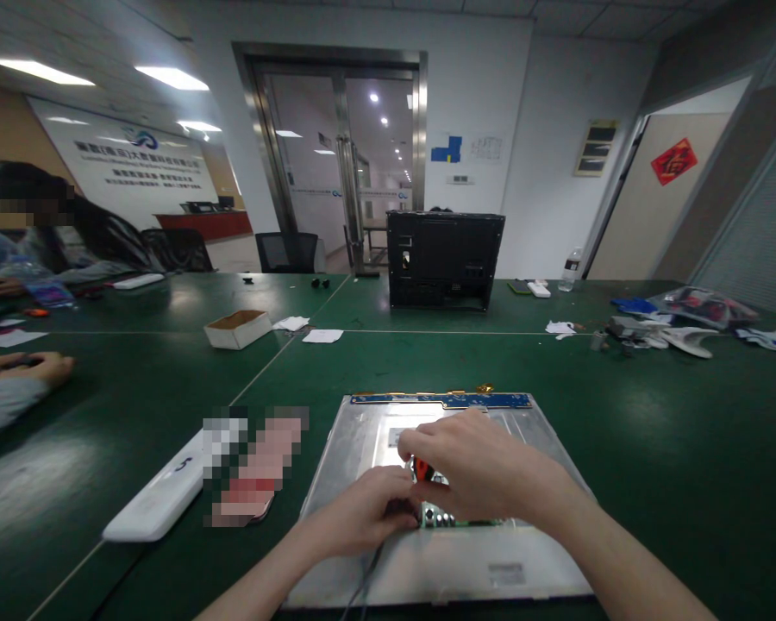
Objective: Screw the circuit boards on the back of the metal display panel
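Note:
A flat metal display panel [440,561] lies in front of me, with a blue circuit strip [440,400] along its far edge. On it sits a green circuit board [438,517], partly covered by my hands. My right hand [472,457] is closed around a red-and-black handle [422,470], which looks like a screwdriver; its tip is hidden. Close beside it, my left hand [372,509] has its fingers pressed together at the board's left end. What they hold, if anything, is hidden. Dark cables [368,573] run from under the left hand towards me.
Left of the panel lie a white power strip [161,492] and a pinkish phone [259,483]. Farther off are a small open box [238,329] and a black monitor housing [445,260]. Loose parts [660,335] lie at right. Another person's hand [48,369] rests at far left.

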The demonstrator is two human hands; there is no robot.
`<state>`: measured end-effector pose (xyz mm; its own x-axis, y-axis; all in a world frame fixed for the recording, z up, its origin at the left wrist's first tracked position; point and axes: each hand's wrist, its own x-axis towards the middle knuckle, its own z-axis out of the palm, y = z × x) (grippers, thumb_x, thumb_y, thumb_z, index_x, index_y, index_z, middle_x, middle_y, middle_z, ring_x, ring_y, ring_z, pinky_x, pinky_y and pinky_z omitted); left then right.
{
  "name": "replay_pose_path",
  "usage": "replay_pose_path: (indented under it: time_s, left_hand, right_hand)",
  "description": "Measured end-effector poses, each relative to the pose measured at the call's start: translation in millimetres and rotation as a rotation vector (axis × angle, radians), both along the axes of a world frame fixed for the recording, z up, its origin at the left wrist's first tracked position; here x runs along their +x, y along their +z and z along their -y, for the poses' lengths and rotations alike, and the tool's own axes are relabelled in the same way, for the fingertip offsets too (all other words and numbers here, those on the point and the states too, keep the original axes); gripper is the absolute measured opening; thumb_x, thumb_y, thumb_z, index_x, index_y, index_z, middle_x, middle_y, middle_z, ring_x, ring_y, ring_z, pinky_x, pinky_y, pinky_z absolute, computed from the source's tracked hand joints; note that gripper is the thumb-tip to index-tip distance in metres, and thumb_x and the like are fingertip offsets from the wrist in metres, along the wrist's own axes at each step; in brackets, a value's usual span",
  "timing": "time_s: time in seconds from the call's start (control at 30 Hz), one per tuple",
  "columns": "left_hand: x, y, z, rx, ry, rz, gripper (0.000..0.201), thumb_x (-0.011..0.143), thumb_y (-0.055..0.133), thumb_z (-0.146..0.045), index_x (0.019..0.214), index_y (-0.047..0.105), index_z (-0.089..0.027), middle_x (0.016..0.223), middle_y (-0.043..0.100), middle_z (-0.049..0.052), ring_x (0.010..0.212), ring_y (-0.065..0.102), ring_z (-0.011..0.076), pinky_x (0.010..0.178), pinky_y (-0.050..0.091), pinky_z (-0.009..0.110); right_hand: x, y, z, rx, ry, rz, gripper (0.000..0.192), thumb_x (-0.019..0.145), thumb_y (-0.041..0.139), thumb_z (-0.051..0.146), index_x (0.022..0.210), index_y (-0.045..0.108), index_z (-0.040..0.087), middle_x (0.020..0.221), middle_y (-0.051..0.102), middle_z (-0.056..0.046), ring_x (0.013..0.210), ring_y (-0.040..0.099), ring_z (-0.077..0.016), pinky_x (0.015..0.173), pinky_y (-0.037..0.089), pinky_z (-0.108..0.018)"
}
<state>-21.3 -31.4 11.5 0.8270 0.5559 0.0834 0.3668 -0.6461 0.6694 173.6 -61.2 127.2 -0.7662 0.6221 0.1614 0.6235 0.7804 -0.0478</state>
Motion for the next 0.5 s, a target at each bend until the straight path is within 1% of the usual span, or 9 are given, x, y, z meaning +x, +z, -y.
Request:
replay_pose_path:
  time_s: [0.17,0.27,0.37,0.5]
  left_hand:
    - [0.5,-0.2,-0.7,0.02,0.008,-0.01,0.007,0.079,0.06,-0.012,0.08,0.062,-0.018,0.085,0.064,0.001,0.08,0.058,0.0175,0.068,0.041,0.025]
    - [0.1,-0.8,-1.3,-0.005,0.007,-0.007,0.01,0.078,0.06,-0.011,0.084,0.064,-0.018,0.088,0.065,0.001,0.083,0.058,0.0183,0.07,0.042,0.025]
    - [-0.4,-0.8,-1.1,-0.015,0.0,-0.014,0.014,0.078,0.059,-0.009,0.087,0.064,-0.018,0.09,0.066,0.001,0.085,0.058,0.0188,0.073,0.042,0.026]
    - [-0.6,0.0,0.6,0.018,0.028,-0.035,0.012,0.077,0.06,-0.01,0.085,0.063,-0.018,0.091,0.065,0.002,0.085,0.058,0.0193,0.074,0.042,0.027]
  right_hand:
    - [1.1,4.5,2.7,-0.045,0.011,0.018,0.015,0.084,0.053,0.032,0.093,0.052,0.02,0.083,0.066,-0.002,0.063,0.055,-0.0144,0.049,0.018,-0.027]
    - [0.9,5.9,3.7,-0.066,0.013,0.022,0.014,0.084,0.052,0.029,0.094,0.052,0.02,0.085,0.066,-0.002,0.065,0.056,-0.0148,0.049,0.019,-0.027]
    - [-0.7,4.2,2.7,-0.045,-0.001,0.018,0.014,0.084,0.052,0.028,0.095,0.053,0.019,0.084,0.067,-0.002,0.065,0.058,-0.0154,0.049,0.019,-0.028]
    - [-2.5,0.2,-0.1,-0.017,-0.013,0.039,0.018,0.083,0.054,0.03,0.096,0.053,0.019,0.083,0.068,-0.003,0.064,0.059,-0.0161,0.048,0.017,-0.028]
